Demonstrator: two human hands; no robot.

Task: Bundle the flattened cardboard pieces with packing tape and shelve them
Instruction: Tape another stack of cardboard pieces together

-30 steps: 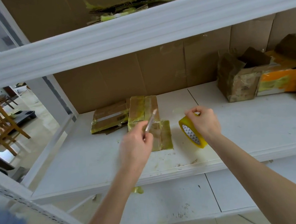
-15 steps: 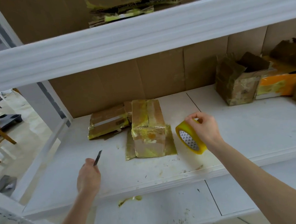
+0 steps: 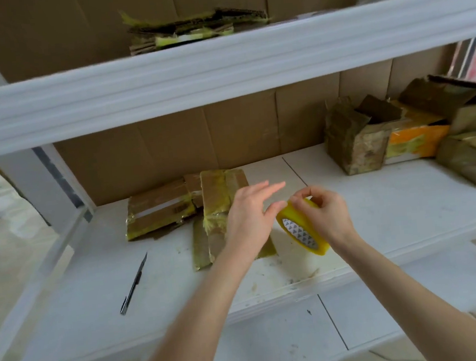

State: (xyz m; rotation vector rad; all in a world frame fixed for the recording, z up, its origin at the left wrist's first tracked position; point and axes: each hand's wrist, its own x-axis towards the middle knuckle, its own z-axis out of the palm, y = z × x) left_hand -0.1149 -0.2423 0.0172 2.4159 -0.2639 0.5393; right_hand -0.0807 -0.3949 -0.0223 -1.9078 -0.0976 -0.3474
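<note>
My right hand [image 3: 326, 215] grips a yellow roll of packing tape [image 3: 302, 229] just above the white middle shelf [image 3: 379, 210]. My left hand [image 3: 249, 220] is beside it with fingers spread, the thumb and forefinger at the roll's upper edge. Behind my left hand lies a taped bundle of flattened cardboard [image 3: 216, 208], partly hidden by it. A second flat cardboard piece [image 3: 158, 211] lies to its left. A thin knife [image 3: 133, 280] rests on the shelf at the front left.
Several crumpled taped boxes [image 3: 355, 142] crowd the shelf's right end. A stack of flattened cardboard [image 3: 196, 28] sits on the upper shelf. A brown cardboard sheet [image 3: 169, 146] backs the rack. A lower shelf [image 3: 276, 345] shows below.
My left hand has put the knife down on the shelf at the left and moved right to the tape roll. My right hand still holds the roll.
</note>
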